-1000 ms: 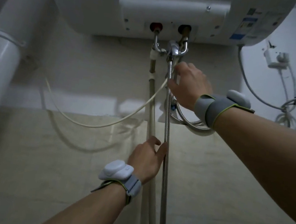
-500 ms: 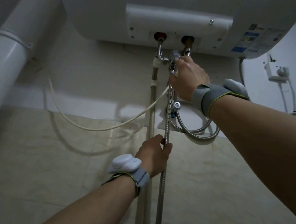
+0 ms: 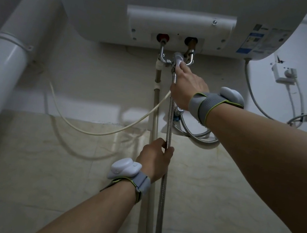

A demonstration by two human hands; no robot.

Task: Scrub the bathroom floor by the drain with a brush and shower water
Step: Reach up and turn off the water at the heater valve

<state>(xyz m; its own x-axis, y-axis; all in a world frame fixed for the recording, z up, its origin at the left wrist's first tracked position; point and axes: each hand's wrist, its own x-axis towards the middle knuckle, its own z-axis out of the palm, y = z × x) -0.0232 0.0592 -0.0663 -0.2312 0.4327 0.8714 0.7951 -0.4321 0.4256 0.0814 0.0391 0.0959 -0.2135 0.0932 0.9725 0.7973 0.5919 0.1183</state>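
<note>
A ribbed metal shower hose [image 3: 170, 119] hangs straight down from a chrome mixer valve [image 3: 177, 58] under a white water heater [image 3: 164, 14]. My left hand [image 3: 155, 159] grips the hose at mid height, fingers curled round it. My right hand [image 3: 187, 85] reaches up to the valve, its fingertips on the valve's lever; how the other fingers lie is hidden behind the hand. Neither brush, floor drain nor shower head is in view.
A thick white drain pipe [image 3: 9, 51] slants down the left wall. A beige pipe [image 3: 155, 120] runs beside the hose, and a cream cable [image 3: 95, 129] sags to its left. Braided hoses [image 3: 195, 134] loop below the valve. A wall socket with cords [image 3: 286, 76] sits at right.
My right hand has risen from the hose's top end to the valve lever. My left hand has closed fully round the hose. The camera has tilted up and closer.
</note>
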